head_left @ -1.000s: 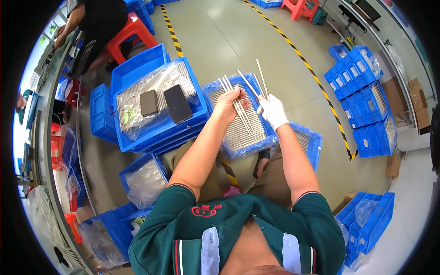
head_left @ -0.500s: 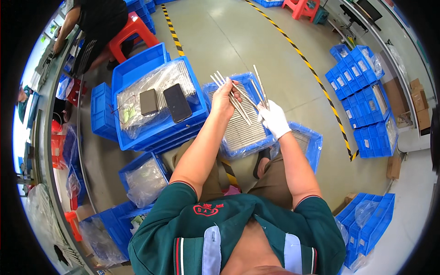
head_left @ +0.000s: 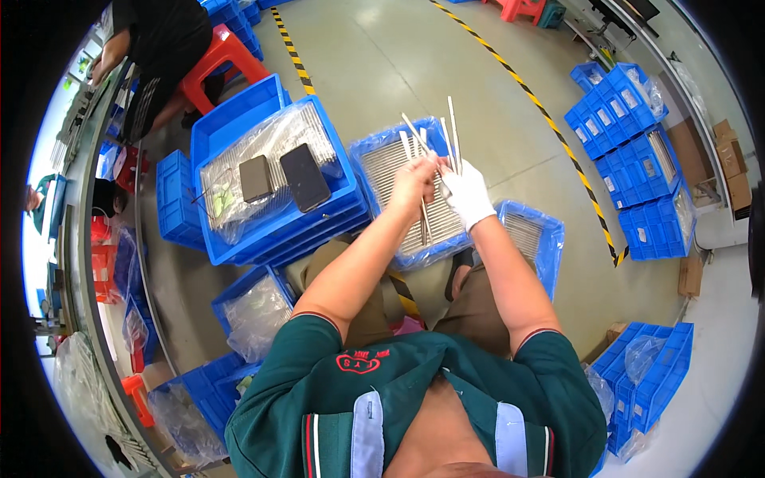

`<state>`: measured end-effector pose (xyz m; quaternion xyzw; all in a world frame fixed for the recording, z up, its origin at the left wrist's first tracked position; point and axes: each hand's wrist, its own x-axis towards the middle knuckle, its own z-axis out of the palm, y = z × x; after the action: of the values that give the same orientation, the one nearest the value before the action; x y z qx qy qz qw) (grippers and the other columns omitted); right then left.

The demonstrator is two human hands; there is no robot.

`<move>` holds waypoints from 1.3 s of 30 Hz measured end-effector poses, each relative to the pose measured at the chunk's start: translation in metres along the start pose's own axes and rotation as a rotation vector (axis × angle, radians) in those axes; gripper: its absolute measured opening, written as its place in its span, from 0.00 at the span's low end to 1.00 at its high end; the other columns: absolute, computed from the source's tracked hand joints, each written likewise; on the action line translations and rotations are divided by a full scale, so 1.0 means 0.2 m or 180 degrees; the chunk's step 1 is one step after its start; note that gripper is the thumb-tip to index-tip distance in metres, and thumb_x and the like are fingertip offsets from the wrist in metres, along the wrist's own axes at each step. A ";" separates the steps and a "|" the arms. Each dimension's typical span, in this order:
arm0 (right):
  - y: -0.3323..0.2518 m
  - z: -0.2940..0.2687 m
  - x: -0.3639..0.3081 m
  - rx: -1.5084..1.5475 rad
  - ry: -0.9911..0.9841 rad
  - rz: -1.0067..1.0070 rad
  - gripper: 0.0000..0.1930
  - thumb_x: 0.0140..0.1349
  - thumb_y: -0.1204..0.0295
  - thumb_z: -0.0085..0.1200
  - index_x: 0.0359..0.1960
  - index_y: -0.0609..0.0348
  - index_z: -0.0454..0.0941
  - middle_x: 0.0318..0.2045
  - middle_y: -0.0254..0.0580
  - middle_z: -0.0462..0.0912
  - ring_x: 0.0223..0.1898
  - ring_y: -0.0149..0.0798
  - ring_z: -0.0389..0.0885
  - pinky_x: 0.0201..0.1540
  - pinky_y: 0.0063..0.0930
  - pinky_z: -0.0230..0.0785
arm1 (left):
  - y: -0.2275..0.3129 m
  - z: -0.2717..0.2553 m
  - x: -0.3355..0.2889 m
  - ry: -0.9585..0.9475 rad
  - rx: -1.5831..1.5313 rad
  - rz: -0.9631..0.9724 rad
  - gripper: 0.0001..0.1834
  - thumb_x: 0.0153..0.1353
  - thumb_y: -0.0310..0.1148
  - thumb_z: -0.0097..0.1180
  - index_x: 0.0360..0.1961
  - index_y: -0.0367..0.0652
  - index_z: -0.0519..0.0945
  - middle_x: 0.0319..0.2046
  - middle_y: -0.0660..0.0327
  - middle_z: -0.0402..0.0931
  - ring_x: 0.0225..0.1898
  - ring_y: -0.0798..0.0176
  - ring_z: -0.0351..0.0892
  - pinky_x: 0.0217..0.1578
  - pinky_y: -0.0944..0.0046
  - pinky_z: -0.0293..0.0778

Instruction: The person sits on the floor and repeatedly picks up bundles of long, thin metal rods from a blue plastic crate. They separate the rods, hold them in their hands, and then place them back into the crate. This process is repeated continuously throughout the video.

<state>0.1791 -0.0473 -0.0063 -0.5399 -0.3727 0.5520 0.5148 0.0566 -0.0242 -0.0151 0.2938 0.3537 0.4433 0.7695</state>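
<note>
My bare left hand is closed around several thin metal rods, which stick out above and below the fist. Right beside it, my right hand wears a white glove and grips more slim rods, pointing up and away. The two hands meet at the fingertips, and some fingers hide one another. Beneath them stands a blue crate lined with clear plastic, holding rows of similar metal rods.
At left, a stack of blue crates bears plastic-wrapped rods, a black phone and a brown-grey rectangular device. Another lined crate sits by my right knee. A person is at the far-left bench near a red stool.
My left hand has moved right and slightly down, up against the gloved right hand. The rods in it have turned from a slanted fan to a steeper bundle.
</note>
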 end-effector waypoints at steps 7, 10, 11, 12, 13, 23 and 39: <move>0.00 -0.06 -0.01 0.0952 -0.0556 0.0658 0.09 0.63 0.66 0.50 0.37 0.58 0.75 0.21 0.33 0.75 0.19 0.27 0.71 0.20 0.21 0.63 | -0.05 0.00 0.00 -0.0271 0.0155 -0.0009 0.12 0.65 0.39 0.48 0.32 0.43 0.76 0.15 0.72 0.62 0.12 0.76 0.55 0.12 0.75 0.54; 0.06 -0.08 0.05 -0.0304 -0.0014 -0.0179 0.09 0.63 0.65 0.50 0.35 0.58 0.76 0.22 0.33 0.76 0.19 0.29 0.72 0.22 0.23 0.64 | -0.01 0.06 -0.05 -0.0404 -0.0212 -0.0131 0.12 0.65 0.37 0.46 0.28 0.43 0.74 0.14 0.72 0.60 0.12 0.77 0.55 0.13 0.74 0.54; 0.07 -0.08 0.08 -0.1011 0.0311 -0.0602 0.09 0.63 0.65 0.50 0.34 0.58 0.76 0.22 0.33 0.76 0.20 0.29 0.72 0.23 0.23 0.65 | 0.00 0.05 -0.04 -0.0339 0.0165 -0.0079 0.12 0.65 0.38 0.46 0.28 0.43 0.73 0.14 0.72 0.60 0.12 0.77 0.54 0.13 0.74 0.54; 0.02 -0.07 0.10 -0.1112 0.0730 0.0055 0.11 0.61 0.65 0.52 0.31 0.61 0.77 0.22 0.33 0.76 0.24 0.27 0.71 0.28 0.23 0.65 | 0.01 0.00 -0.03 -0.0236 0.0550 -0.0018 0.12 0.64 0.38 0.47 0.28 0.43 0.73 0.14 0.73 0.60 0.12 0.77 0.53 0.14 0.74 0.53; -0.02 -0.06 0.10 -0.0845 0.0638 0.0042 0.11 0.61 0.65 0.53 0.30 0.61 0.77 0.22 0.32 0.75 0.24 0.26 0.70 0.28 0.23 0.64 | 0.01 -0.02 -0.03 -0.0141 0.0937 0.0025 0.12 0.64 0.38 0.47 0.28 0.43 0.73 0.15 0.73 0.59 0.12 0.78 0.53 0.14 0.74 0.52; -0.04 -0.12 0.17 -0.2325 0.0175 -0.0657 0.19 0.55 0.55 0.56 0.26 0.62 0.78 0.17 0.43 0.75 0.20 0.36 0.72 0.26 0.32 0.65 | -0.09 0.00 -0.07 -0.0776 0.1042 -0.0943 0.12 0.63 0.40 0.51 0.27 0.44 0.73 0.17 0.74 0.60 0.15 0.79 0.51 0.15 0.76 0.49; 0.01 -0.18 0.19 -0.0223 0.0150 0.0056 0.11 0.59 0.63 0.55 0.28 0.58 0.75 0.16 0.32 0.73 0.13 0.26 0.67 0.15 0.22 0.58 | -0.01 -0.09 0.03 -0.1688 -0.1008 -0.1134 0.14 0.62 0.42 0.52 0.35 0.40 0.76 0.35 0.57 0.77 0.42 0.53 0.78 0.44 0.49 0.76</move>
<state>0.2180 -0.0153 -0.0221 -0.5736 -0.3747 0.5303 0.4993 0.0446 -0.0180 -0.0297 0.2094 0.1142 0.2598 0.9357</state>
